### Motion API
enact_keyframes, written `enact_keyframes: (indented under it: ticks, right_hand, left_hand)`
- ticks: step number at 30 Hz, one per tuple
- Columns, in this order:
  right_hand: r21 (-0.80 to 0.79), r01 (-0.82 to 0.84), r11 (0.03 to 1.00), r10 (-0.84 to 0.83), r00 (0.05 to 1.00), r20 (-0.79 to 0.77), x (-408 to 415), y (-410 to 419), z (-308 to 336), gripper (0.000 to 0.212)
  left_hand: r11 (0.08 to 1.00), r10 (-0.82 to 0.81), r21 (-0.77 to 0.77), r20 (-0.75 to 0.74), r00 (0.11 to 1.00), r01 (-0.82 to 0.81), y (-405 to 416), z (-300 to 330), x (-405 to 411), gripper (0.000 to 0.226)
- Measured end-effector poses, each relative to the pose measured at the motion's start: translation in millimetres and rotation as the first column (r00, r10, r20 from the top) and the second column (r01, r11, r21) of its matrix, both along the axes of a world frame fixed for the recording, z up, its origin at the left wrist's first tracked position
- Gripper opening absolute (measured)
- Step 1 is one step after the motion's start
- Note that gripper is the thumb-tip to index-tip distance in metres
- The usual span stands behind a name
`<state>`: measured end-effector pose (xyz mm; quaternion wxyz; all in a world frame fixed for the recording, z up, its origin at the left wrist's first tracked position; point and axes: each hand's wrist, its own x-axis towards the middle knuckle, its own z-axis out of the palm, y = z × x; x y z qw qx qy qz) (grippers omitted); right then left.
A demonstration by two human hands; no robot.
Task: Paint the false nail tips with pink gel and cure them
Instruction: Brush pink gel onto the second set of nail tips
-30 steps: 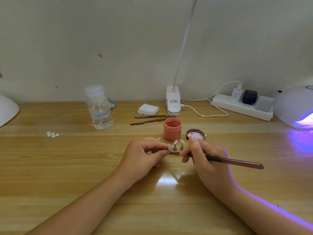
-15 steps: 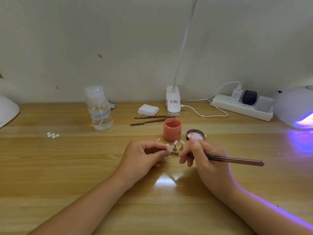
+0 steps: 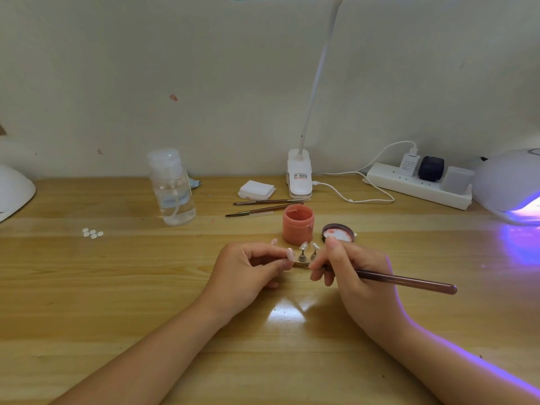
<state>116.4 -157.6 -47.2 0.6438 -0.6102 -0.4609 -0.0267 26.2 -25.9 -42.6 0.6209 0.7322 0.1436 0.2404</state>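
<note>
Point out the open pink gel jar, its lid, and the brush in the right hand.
pink gel jar (image 3: 297,229), head view, front wall of the jar.
lid (image 3: 339,231), head view, inner face of the lid.
brush (image 3: 409,280), head view, middle of the handle.

Nail tips (image 3: 304,246) upright on stands; pink gel jar (image 3: 297,228) open behind.

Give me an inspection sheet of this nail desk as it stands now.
Surface: wooden table, lamp glare by the hands.
Job's things: open pink gel jar, its lid beside; nail tips on stands; lit curing lamp.
Clutter: clear bottle, two spare brushes, white pads, loose tips.
Grips: left hand pinches the stand strip; right hand holds a brush.
Cables: white lead, power strip.
Surroundings: plain wall.
</note>
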Motion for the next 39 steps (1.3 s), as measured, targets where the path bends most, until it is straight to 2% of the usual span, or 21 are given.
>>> enact_keyframes:
  ticks: [3, 6, 8, 10, 13, 16, 20, 22, 29, 34, 39]
  right_hand:
    - [0.028, 0.009, 1.000, -0.009, 1.000, 0.002, 0.3, -2.2, -0.1, 0.038]
    - [0.030, 0.085, 0.996, -0.086, 0.996, 0.035, 1.3, -2.8, 2.1, 0.020]
    - [0.027, 0.077, 0.997, -0.077, 0.997, -0.015, 0.6, -1.9, 3.3, 0.010]
    - [0.029, 0.070, 0.997, -0.069, 0.996, -0.050, 0.0, -1.0, 3.4, 0.008]
    - [-0.012, 0.073, 0.997, -0.072, 0.996, 0.047, -0.7, -0.2, 3.9, 0.005]
    - [-0.047, 0.033, 0.998, -0.031, 0.998, 0.051, -0.3, -1.5, 4.1, 0.003]
    - [-0.054, 0.011, 0.998, -0.008, 0.999, 0.051, -0.3, -3.5, 4.1, 0.028]
    - [-0.053, 0.015, 0.998, -0.013, 0.999, 0.041, -0.1, -2.6, 3.1, 0.033]
    - [-0.035, -0.018, 0.999, 0.019, 0.999, 0.027, 0.1, -2.3, 0.9, 0.036]
    - [0.026, -0.041, 0.999, 0.041, 0.999, -0.019, 0.0, -3.6, 0.2, 0.037]
    - [-0.015, 0.001, 1.000, -0.001, 1.000, 0.006, 1.1, 0.5, -0.1, 0.038]
  left_hand:
    - [1.000, 0.000, -0.001, 0.018, 1.000, 0.000, 0.1, 0.1, 0.0, 0.031]
    - [1.000, 0.003, 0.003, 0.032, 0.999, -0.003, -0.1, 0.8, 0.0, 0.032]
    - [1.000, 0.005, 0.011, 0.044, 0.999, -0.005, -0.4, 1.0, -0.3, 0.031]
    - [1.000, 0.009, 0.020, 0.051, 0.999, -0.010, 0.0, 0.8, -0.8, 0.029]
    - [0.999, 0.015, 0.040, 0.052, 0.999, -0.017, 1.7, -0.7, -1.1, 0.027]
    - [0.996, 0.017, 0.083, 0.043, 0.999, -0.021, 3.8, -2.1, -0.5, 0.025]
    - [0.993, 0.018, 0.118, 0.036, 0.999, -0.022, 6.0, -3.6, -0.3, 0.027]
    - [0.993, 0.018, 0.114, 0.042, 0.999, -0.023, 6.0, -4.0, 0.1, 0.030]
    - [0.998, 0.029, 0.057, 0.034, 0.999, -0.031, 2.5, -0.5, -0.3, 0.036]
    - [0.999, 0.034, 0.024, 0.024, 0.999, -0.034, 1.7, 0.8, -0.5, 0.033]
    - [1.000, 0.031, 0.002, 0.025, 0.999, -0.031, 1.4, 0.7, -0.6, 0.028]
